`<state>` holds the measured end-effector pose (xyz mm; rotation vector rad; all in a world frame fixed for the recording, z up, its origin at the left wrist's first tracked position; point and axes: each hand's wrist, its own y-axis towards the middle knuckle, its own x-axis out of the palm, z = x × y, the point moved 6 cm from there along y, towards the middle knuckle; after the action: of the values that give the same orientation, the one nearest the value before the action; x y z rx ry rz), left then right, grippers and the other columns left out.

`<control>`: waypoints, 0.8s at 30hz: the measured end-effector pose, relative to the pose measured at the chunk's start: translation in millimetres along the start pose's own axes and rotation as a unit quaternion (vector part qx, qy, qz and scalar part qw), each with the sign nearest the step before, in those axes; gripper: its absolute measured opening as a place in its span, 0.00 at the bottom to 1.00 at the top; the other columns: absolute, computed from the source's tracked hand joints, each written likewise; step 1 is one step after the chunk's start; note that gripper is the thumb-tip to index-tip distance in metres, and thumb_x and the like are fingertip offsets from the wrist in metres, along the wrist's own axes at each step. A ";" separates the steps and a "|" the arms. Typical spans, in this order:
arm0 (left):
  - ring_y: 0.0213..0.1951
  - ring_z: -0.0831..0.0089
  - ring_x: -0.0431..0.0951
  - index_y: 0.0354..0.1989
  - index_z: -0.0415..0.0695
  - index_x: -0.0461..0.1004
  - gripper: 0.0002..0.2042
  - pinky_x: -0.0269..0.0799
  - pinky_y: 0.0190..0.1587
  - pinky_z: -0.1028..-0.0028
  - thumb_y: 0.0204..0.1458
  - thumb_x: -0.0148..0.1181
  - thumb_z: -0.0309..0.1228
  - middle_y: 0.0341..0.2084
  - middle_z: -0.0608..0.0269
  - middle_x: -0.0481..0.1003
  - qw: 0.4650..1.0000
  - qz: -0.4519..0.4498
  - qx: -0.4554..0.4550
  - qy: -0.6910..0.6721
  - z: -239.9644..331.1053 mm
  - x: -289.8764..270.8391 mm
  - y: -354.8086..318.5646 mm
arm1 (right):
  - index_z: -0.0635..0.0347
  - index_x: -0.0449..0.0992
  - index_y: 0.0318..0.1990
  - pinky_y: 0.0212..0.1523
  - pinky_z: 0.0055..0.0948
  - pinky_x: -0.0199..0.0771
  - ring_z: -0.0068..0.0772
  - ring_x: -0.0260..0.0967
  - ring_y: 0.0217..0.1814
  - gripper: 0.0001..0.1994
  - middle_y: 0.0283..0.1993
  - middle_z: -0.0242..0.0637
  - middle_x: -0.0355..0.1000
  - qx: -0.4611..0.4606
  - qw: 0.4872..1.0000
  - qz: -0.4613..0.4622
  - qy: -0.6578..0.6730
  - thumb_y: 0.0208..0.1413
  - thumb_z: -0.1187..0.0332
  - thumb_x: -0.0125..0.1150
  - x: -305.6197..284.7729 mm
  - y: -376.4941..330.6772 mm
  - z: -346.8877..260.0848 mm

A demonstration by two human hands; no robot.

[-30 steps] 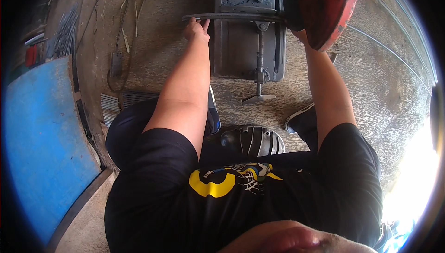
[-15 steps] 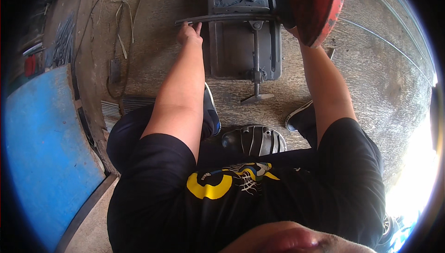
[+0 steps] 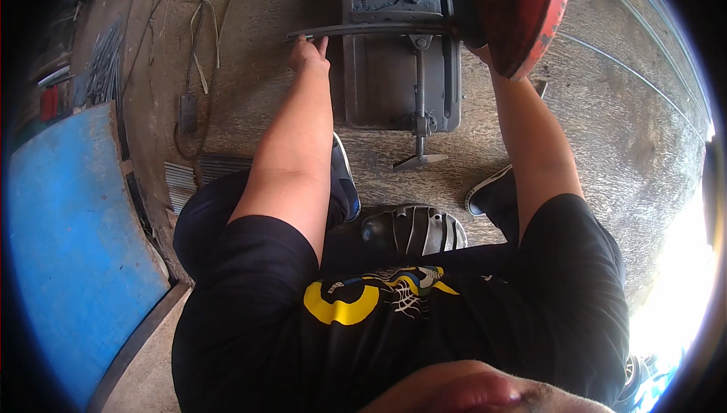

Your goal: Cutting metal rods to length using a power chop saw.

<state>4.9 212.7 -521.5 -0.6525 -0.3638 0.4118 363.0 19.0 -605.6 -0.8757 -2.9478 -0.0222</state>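
A cut-off saw with a dark metal base (image 3: 401, 84) stands on the floor in front of me, its red guard (image 3: 541, 23) rising on the right. A long thin metal bar (image 3: 363, 29) lies across the base, against the jaw of a screw clamp (image 3: 421, 80). My left hand (image 3: 307, 53) is closed on the bar's left end, with fingertips at its near edge. Only a small part of my right hand (image 3: 482, 54) shows beside the guard's lower edge. The guard hides its fingers and whatever they touch, as well as the bar's right end.
A blue panel (image 3: 83, 246) stands at the left, with thin metal rods (image 3: 102, 65) behind it. A cord (image 3: 198, 34) lies on the floor left of the saw. Between my feet sits a ribbed dark object (image 3: 416, 229). Long thin rods (image 3: 628, 61) stretch along the right.
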 end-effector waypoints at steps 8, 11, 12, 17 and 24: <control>0.43 0.60 0.74 0.47 0.29 0.66 0.13 0.83 0.41 0.64 0.59 0.49 0.28 0.41 0.49 0.69 1.000 -0.007 0.009 0.014 -1.6 -0.6 7.6 | 0.54 0.72 0.47 0.44 0.32 0.66 0.30 0.65 0.41 0.11 0.40 0.36 0.70 0.005 1.000 -0.008 -0.003 0.60 0.63 0.53 3.4 3.1 4.4; 0.44 0.60 0.74 0.48 0.30 0.65 0.13 0.83 0.42 0.62 0.59 0.50 0.26 0.41 0.49 0.68 1.000 -0.014 0.006 0.017 -1.7 -0.5 7.0 | 0.54 0.72 0.47 0.45 0.32 0.66 0.31 0.65 0.42 0.11 0.40 0.37 0.70 0.008 1.000 -0.009 -0.006 0.60 0.63 0.53 4.6 3.2 6.8; 0.44 0.60 0.73 0.48 0.30 0.65 0.13 0.83 0.42 0.62 0.59 0.50 0.26 0.41 0.49 0.68 1.000 -0.014 0.007 0.023 -1.8 -0.3 6.4 | 0.54 0.72 0.48 0.45 0.32 0.66 0.31 0.65 0.42 0.11 0.40 0.37 0.70 0.009 1.000 -0.011 -0.007 0.60 0.63 0.53 5.0 3.0 7.5; 0.45 0.59 0.73 0.49 0.30 0.64 0.13 0.82 0.43 0.60 0.58 0.49 0.26 0.42 0.48 0.67 0.999 -0.012 0.011 0.035 -2.0 -1.6 7.3 | 0.54 0.72 0.48 0.45 0.32 0.66 0.31 0.65 0.42 0.12 0.40 0.37 0.70 0.012 1.000 -0.014 -0.009 0.60 0.63 0.53 5.9 2.7 9.8; 0.41 0.57 0.75 0.46 0.31 0.65 0.13 0.82 0.43 0.62 0.60 0.46 0.29 0.40 0.48 0.69 0.997 -0.072 0.001 0.038 -9.7 3.1 14.9 | 0.54 0.72 0.48 0.46 0.32 0.66 0.31 0.65 0.43 0.12 0.41 0.37 0.70 0.014 1.000 -0.016 -0.009 0.60 0.62 0.53 5.3 2.9 10.0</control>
<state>8.1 220.0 -537.7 -0.6334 -0.3346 0.2500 359.5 24.6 -615.2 -0.8287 -2.9712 0.0263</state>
